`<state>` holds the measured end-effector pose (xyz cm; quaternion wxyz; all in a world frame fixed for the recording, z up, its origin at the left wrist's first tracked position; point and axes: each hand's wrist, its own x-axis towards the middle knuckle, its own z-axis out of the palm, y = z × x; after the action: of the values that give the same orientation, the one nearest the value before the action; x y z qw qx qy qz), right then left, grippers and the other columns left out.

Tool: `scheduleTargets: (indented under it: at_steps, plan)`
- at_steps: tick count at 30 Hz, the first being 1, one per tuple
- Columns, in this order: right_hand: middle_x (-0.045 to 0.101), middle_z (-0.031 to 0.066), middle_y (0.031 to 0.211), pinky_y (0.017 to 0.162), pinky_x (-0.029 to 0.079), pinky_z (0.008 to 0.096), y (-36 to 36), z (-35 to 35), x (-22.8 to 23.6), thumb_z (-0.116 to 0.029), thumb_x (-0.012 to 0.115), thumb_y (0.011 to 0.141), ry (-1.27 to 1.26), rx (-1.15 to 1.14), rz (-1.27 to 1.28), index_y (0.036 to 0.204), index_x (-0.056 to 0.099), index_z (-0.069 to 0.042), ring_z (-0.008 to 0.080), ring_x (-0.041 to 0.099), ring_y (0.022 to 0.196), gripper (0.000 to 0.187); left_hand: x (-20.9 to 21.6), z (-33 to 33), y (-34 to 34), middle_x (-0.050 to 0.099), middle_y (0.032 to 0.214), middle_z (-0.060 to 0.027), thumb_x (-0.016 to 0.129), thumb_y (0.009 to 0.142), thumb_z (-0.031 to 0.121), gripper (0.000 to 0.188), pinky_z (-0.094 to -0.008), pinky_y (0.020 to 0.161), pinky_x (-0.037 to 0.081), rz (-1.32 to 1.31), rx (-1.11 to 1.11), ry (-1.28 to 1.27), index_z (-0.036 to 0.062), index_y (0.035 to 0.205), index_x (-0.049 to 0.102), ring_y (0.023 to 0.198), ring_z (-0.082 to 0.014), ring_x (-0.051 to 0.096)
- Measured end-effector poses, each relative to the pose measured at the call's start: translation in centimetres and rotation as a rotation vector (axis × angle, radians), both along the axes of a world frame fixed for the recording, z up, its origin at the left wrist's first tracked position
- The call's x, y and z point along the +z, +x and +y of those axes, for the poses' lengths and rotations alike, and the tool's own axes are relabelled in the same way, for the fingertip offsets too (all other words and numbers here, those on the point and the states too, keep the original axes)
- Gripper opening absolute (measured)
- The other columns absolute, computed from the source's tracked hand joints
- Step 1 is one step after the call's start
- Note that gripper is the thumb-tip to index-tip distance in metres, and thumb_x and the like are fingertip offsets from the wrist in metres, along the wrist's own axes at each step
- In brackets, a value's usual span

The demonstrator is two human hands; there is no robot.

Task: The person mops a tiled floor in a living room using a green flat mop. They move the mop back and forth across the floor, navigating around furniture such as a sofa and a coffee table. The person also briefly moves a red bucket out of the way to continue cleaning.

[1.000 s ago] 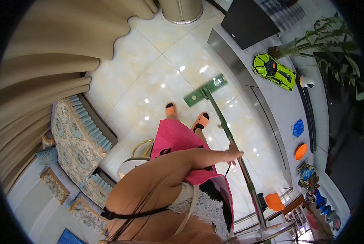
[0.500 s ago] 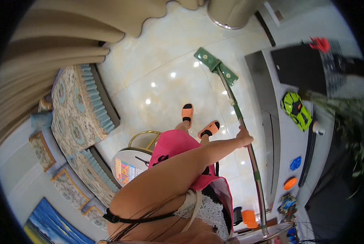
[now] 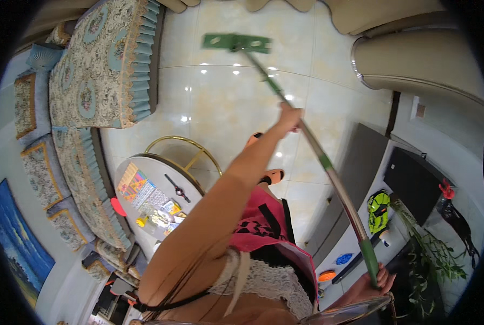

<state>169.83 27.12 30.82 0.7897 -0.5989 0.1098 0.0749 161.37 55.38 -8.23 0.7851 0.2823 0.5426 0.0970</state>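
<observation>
A flat mop with a long green head (image 3: 236, 42) rests on the shiny tiled floor. Its metal pole with green sections (image 3: 328, 168) slants down to the lower right. My left hand (image 3: 290, 118) is closed round the pole below its middle, nearer the mop head. Up at the green top end, my right hand (image 3: 380, 281) has its fingers wrapped round the pole. Part of that hand is cut off by the rim of glasses (image 3: 361, 310). Orange slippers (image 3: 273, 176) are on my feet, partly behind my left arm.
On the left stands a sofa with a floral cover (image 3: 98, 76). A round table (image 3: 125, 162) bears a wristwatch (image 3: 180, 189) and papers. To the right, a low cabinet (image 3: 355, 157) holds a green toy car (image 3: 379, 211) and plants (image 3: 437, 265). Beige curtains (image 3: 383, 16) hang at the far side.
My view has turned to the right. The mop head has moved far left across the floor, away from the cabinet. My right hand has come into view at the pole's top.
</observation>
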Motion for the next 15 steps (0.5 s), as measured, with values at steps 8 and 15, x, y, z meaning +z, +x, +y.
scheduleTargets:
  at_steps: [8, 15]
  plan:
    - [0.037, -0.0023, 0.044, 0.054, 0.034, 0.0281, 3.0, 10.5, 0.9, -0.010, 0.042, 0.083, 0.189, 0.965, -0.278, 0.064, 0.042, -0.013, 0.0091, 0.036, 0.041, 0.019, 4.8, 0.1, -12.6, 0.057, 0.080, -0.0037, 0.040, 0.078, 0.037, 0.030, -0.0311, 0.059, 0.043, 0.003, 0.280, -0.164, 0.0084, 0.078, 0.050, 0.066, -0.0157, 0.053]
    - [0.042, -0.0016, 0.044, 0.053, 0.035, 0.0287, 5.7, 4.5, 3.5, -0.012, 0.049, 0.078, 0.161, 1.051, -0.433, 0.059, 0.038, -0.014, 0.0102, 0.041, 0.042, 0.022, 5.3, -4.0, -6.1, 0.060, 0.079, -0.0074, 0.036, 0.079, 0.039, 0.038, -0.0300, 0.057, 0.045, -0.059, 0.309, -0.099, 0.0032, 0.084, 0.050, 0.062, -0.0160, 0.053]
